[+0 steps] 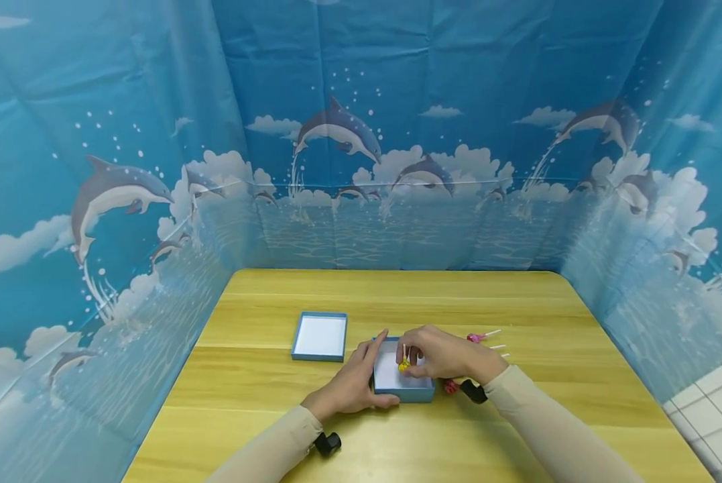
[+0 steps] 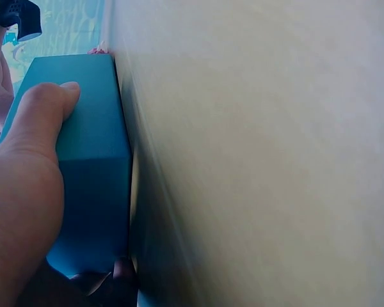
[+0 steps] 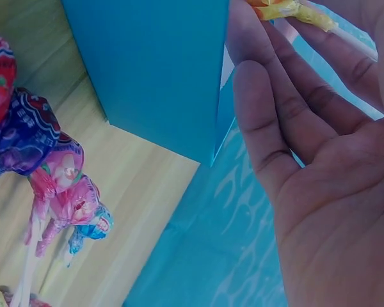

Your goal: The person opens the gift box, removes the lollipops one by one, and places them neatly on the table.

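My left hand (image 1: 356, 384) holds a blue open-topped box (image 1: 404, 396) at its left side. In the left wrist view, the thumb (image 2: 46, 112) presses on one wall of the box. Over the box's white inside, my right hand (image 1: 442, 352) pinches a yellow-wrapped lollipop (image 1: 403, 365). Its white stick shows between the fingers in the right wrist view, while the candy end is cut off by the frame's top edge. Whether the lollipop touches the box's floor, I cannot tell.
Left of the box lies a square blue lid (image 1: 319, 357) with its white inside up. Several wrapped lollipops lie to the right, among them a pink one (image 1: 474, 338), a red one (image 1: 450, 387) and a dark blue one (image 3: 29, 131). A dolphin-print curtain (image 1: 361, 228) surrounds the wooden table (image 1: 264, 295).
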A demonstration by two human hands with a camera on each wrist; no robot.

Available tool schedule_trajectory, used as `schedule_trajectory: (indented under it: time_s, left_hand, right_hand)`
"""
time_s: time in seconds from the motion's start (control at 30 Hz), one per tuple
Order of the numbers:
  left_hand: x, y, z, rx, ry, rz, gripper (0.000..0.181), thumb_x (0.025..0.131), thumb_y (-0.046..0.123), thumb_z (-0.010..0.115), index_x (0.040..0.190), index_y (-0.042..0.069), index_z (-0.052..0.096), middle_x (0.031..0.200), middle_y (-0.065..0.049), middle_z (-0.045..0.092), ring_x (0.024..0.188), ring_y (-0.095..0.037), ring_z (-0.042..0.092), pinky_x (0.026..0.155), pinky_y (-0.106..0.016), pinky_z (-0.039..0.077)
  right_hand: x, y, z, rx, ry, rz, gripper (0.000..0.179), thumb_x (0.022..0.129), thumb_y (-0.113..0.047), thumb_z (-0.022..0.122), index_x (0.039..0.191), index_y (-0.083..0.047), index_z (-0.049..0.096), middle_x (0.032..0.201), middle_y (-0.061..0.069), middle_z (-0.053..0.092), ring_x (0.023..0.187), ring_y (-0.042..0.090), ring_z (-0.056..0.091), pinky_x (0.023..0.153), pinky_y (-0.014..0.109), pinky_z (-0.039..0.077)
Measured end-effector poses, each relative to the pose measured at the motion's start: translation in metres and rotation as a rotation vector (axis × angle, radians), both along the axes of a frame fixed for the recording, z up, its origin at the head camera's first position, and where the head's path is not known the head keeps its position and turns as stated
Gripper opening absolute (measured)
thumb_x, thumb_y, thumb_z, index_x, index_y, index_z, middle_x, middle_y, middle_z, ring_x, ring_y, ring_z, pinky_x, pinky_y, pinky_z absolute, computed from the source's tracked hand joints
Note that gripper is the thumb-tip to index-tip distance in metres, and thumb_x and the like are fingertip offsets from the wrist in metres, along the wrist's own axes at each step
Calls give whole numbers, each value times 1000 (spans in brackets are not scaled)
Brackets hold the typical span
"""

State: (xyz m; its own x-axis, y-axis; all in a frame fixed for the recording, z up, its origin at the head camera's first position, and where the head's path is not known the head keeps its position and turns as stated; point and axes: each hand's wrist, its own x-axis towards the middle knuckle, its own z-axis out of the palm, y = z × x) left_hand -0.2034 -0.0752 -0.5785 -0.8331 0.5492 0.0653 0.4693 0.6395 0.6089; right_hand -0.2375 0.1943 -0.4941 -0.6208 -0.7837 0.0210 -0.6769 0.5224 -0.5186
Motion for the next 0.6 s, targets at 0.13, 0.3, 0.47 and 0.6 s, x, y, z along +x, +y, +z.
schedule_trajectory:
  time_s: [0.13,0.3,0.47,0.6]
  left_hand:
    - [1,0,3,-6,8,4,135,97,66,92,190,31,0,183,-24,38,152,-37,60,120,-54,58]
    - [2,0,5,-7,4,3,135,97,65,91,190,29,1,183,-26,37,152,-38,60,120,-55,58]
    - [3,0,3,-7,-9,-3,135,97,65,92,190,30,1,183,-25,37,153,-38,60,121,-56,58]
    - [2,0,3,-5,-16,-10,135,97,66,91,190,29,1,183,-25,37,155,-39,58,122,-58,57]
  right_hand:
    - [2,0,2,-21,14,9,11,106,-18,89,110,-23,80,109,-9,80,91,-2,69,82,30,66]
    - [5,3,4,-37,26,11,10,107,-18,88,111,-22,80,109,-7,80,90,-3,69,84,38,69]
    - [9,6,8,-55,18,-5,9,108,-18,87,113,-21,80,111,-8,81,92,-1,70,85,39,69]
    - [11,7,11,-77,24,-5,8,108,-17,86,114,-20,81,112,-7,81,96,0,73,88,39,70]
